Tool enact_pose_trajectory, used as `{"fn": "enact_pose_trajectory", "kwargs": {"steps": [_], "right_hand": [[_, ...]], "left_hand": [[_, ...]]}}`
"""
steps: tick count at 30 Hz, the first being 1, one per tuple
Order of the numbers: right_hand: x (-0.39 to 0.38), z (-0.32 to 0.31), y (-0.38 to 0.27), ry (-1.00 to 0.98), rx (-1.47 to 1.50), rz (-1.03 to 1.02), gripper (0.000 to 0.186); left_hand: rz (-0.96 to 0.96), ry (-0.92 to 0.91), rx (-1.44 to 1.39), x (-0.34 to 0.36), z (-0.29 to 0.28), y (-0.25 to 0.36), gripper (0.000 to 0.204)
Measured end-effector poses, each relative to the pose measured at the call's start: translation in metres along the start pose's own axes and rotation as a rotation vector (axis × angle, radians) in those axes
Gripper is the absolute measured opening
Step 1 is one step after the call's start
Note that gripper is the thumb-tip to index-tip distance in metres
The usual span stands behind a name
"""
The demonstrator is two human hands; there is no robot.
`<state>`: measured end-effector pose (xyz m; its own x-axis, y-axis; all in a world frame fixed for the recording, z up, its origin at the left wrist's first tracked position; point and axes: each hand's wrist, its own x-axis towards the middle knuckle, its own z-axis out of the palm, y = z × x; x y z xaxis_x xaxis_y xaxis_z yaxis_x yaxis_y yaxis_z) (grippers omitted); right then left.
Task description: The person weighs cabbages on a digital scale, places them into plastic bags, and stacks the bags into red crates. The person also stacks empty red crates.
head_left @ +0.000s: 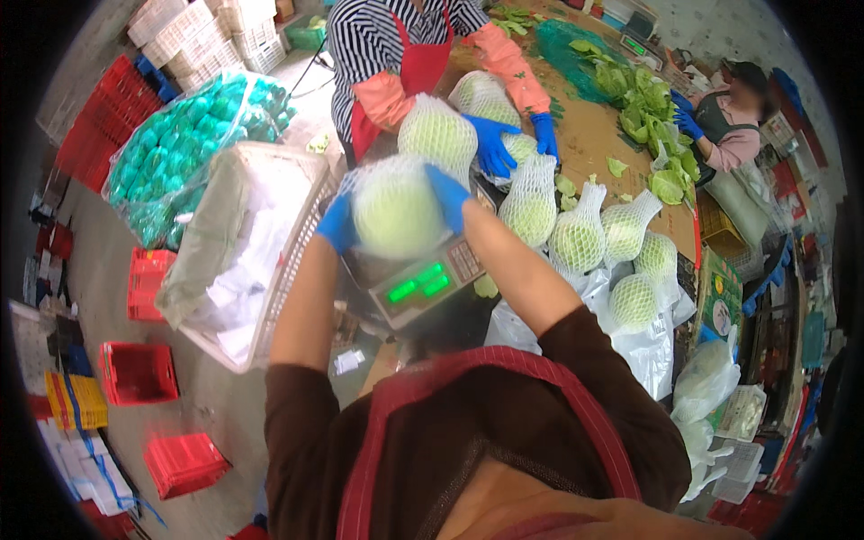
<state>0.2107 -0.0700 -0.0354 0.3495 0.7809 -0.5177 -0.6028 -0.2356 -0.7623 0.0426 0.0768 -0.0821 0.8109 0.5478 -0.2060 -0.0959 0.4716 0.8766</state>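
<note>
A round, pale green cabbage (pixel 396 214) in white foam netting is between my two blue-gloved hands, slightly blurred by motion. My left hand (pixel 337 223) presses its left side and my right hand (pixel 446 196) its right; both are closed round it. Beneath is a weighing scale (pixel 416 286) with a lit green display. Whether the cabbage rests on its pan or hangs just above it, I cannot tell. Right of my right forearm stand several more netted cabbages, among them one upright cabbage (pixel 529 211) and a lower one (pixel 633 300) on white plastic bags (pixel 650 353).
Across the table, a co-worker's blue-gloved hand (pixel 493 144) touches netted cabbages. Another person (pixel 729 117) is at the far right, by loose leaves (pixel 637 99). To my left stand a white crate (pixel 301 238) holding white sheets, a bag of green netted produce (pixel 193 130) and red crates (pixel 139 371).
</note>
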Motion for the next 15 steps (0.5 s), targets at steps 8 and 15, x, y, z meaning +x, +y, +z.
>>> {"fn": "enact_pose_trajectory", "kwargs": {"steps": [8, 15], "right_hand": [[0.006, 0.012, -0.007, -0.089, -0.384, -0.318, 0.04], [0.038, -0.034, -0.092, 0.324, -0.513, -1.135, 0.031]], "left_hand": [[0.188, 0.222, 0.267, 0.008, 0.012, 0.056, 0.018], [0.606, 0.377, 0.761, -0.033, 0.016, 0.031, 0.034]]}}
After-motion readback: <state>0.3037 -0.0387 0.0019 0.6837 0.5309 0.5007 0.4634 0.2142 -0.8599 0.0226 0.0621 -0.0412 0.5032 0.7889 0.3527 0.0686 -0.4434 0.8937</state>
